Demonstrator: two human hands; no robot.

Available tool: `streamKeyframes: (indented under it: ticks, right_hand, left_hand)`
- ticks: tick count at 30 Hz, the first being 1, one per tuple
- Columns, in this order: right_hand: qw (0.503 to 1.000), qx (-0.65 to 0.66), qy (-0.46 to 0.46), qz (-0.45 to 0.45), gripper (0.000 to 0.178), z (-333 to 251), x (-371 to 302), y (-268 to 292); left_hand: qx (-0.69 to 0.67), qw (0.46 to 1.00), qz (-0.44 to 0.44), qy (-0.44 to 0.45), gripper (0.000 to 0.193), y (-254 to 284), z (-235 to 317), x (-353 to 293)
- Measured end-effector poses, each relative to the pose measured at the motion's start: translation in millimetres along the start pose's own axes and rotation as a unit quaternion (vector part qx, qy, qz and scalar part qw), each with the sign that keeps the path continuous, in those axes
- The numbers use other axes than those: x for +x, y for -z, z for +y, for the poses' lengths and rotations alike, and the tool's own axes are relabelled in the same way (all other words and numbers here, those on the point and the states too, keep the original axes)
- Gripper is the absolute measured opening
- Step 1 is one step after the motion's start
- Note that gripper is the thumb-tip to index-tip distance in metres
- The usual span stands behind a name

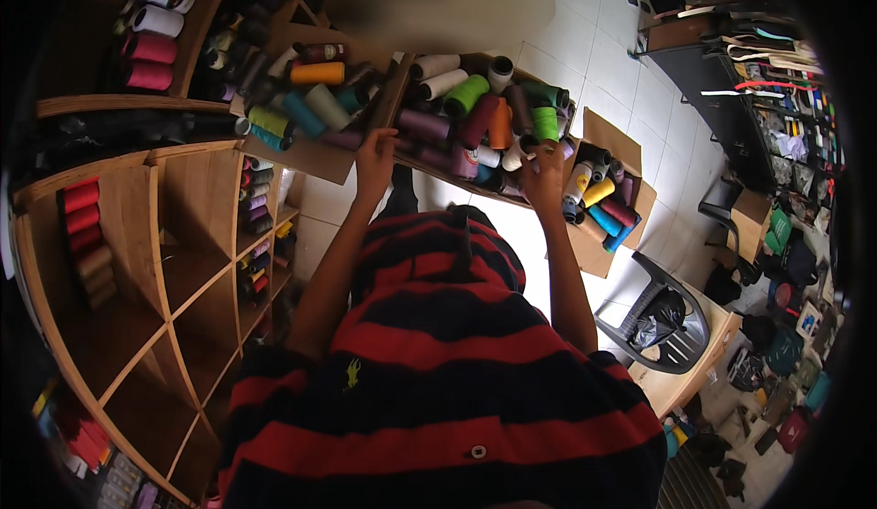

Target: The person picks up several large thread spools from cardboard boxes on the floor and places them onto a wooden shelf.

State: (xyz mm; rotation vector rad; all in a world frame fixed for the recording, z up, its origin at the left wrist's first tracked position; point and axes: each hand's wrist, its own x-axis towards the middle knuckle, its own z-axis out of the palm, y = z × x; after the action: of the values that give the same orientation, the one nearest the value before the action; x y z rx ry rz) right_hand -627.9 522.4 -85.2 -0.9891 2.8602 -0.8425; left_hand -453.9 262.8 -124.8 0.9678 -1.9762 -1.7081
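A long brown box [387,107] full of thread cones in many colours lies in front of me. My left hand [375,154] is closed over its left rim, fingers bent over the edge. At the box's right front corner is my right hand [545,178], its fingers bent beside a bright green thread cone [545,123] and a whitish cone [513,154]. What those fingers close on, rim or cone, is hidden. Also in the box are a lime cone [467,95], an orange cone [500,125] and purple cones [425,125].
Cardboard boxes of thread cones flank it: one left [306,154], one right [645,200]. Wooden shelving [137,235] with red spools [80,206] stands at the left. A black plastic chair [681,294] is at the right, near a dark rack [703,89]. A large blurred shape hangs at the top.
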Motion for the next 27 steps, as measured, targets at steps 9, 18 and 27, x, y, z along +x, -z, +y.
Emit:
streamKeyframes:
  ticks: [9,18,27]
  right_hand:
    - [0.918,0.325,-0.206,0.092,0.027,-5.5,13.2,9.1]
    - [0.793,0.562,-0.231,-0.054,0.018,-77.0,47.4,13.8]
    - [0.657,0.697,-0.176,-0.227,0.043,-100.3,42.8,-18.5]
  left_hand:
    - [-0.076,0.997,0.019,0.022,0.013,7.4,-23.2,8.9]
    - [-0.112,0.991,-0.059,0.032,0.026,-2.5,20.1,-10.9]
    - [-0.3,0.952,-0.015,0.058,0.045,-18.3,77.6,-68.2]
